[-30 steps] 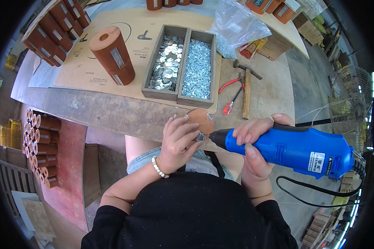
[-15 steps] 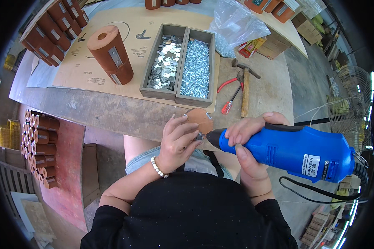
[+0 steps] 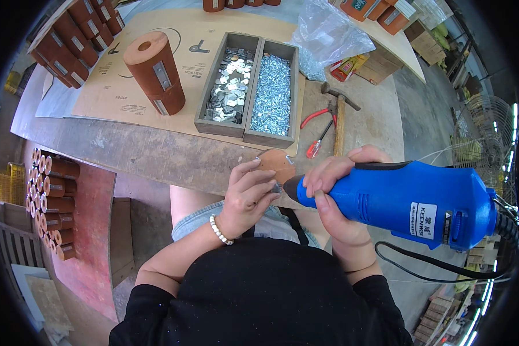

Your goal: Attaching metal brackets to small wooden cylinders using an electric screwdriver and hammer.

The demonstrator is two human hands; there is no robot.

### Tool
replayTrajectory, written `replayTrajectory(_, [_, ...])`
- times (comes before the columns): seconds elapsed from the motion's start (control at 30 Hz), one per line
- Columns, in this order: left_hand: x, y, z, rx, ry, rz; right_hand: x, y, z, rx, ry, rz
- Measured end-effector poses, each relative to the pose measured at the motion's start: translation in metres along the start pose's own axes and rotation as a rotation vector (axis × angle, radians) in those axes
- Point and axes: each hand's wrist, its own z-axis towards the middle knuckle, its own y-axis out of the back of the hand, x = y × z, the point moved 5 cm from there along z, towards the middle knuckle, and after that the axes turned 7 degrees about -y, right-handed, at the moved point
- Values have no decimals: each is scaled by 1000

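My right hand (image 3: 341,187) is wrapped round the front of a blue corded electric screwdriver (image 3: 395,202), whose dark nose points left. The fingers of my left hand (image 3: 249,190) are pinched on a small metal piece (image 3: 277,188), mostly hidden by the fingertips. This piece is at the near edge of a reddish-brown round part (image 3: 277,163), beside the table's front edge. Another bit of shiny metal sits on that part's upper right rim. The screwdriver's tip meets the metal piece close to my left fingertips; exact contact is too small to make out.
Beyond my hands stand a wooden box of flat metal plates (image 3: 228,92) and one of screws (image 3: 271,98). Pliers (image 3: 317,117), a screwdriver (image 3: 320,141) and a hammer (image 3: 340,124) lie right of them. A brown stacked cylinder (image 3: 155,75) stands on cardboard. The power tool's cable (image 3: 432,268) hangs at right.
The electric screwdriver and my right hand have shifted slightly left and up, its nose nearer my left fingertips. My left hand keeps almost the same place and pinch.
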Motion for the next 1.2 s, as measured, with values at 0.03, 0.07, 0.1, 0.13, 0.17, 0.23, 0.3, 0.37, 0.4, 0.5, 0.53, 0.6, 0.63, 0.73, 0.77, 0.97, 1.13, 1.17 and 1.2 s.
replayTrajectory(0.03, [0, 0, 0, -2, 0, -1, 0, -1, 0, 1, 0, -1])
replayTrajectory(0.07, [0, 0, 0, -2, 3, -3, -1, -1, 1, 1, -11, -6])
replayTrajectory(0.1, [0, 0, -1, -3, 7, -5, -1, -2, 1, 0, -23, -10])
replayTrajectory(0.13, [1, 0, 0, -5, 8, -5, -1, -2, 2, 3, -23, -10])
replayTrajectory(0.17, [1, 0, 0, -9, -5, -5, -1, -3, 3, 12, -23, 15])
replayTrajectory(0.23, [0, 0, 0, -16, -19, -6, -1, -4, 4, 23, -24, 39])
replayTrajectory(0.3, [0, 0, 1, -11, -11, -26, 0, -4, 4, 54, 8, -10])
replayTrajectory(0.37, [1, 0, 0, -13, -10, -26, 1, -5, 3, 38, -9, -17])
replayTrajectory(0.4, [1, 0, 0, -14, -10, -29, 1, -4, 2, 19, -26, -25])
replayTrajectory(0.5, [2, 1, 0, -2, 20, -26, 2, -4, 2, 15, -15, 2])
replayTrajectory(0.53, [2, 0, 0, -2, 20, -27, 1, -5, 1, 15, -15, 1])
replayTrajectory(0.6, [3, 0, -1, -8, 17, -28, -3, 0, -1, -118, -40, 144])
replayTrajectory(0.63, [2, 1, 0, -8, 16, -31, -3, 0, -2, -119, -40, 142])
replayTrajectory(0.73, [-1, 1, 2, -1, -11, -26, -1, 3, -1, -116, -53, 117])
replayTrajectory(0.77, [-1, 1, 2, -4, -7, -24, 1, 2, 0, -50, -35, 16])
replayTrajectory(0.97, [0, 0, 1, -9, -1, -21, -4, -1, 3, 17, -14, 20])
replayTrajectory(1.13, [0, 0, 0, -11, 1, -20, -7, 0, 3, 11, 2, 29])
replayTrajectory(1.17, [0, 0, 1, -9, 0, -20, -8, 1, 3, 10, -5, 43])
replayTrajectory(1.2, [-1, 0, 1, -8, -2, -19, -9, 1, 3, 10, -12, 57])
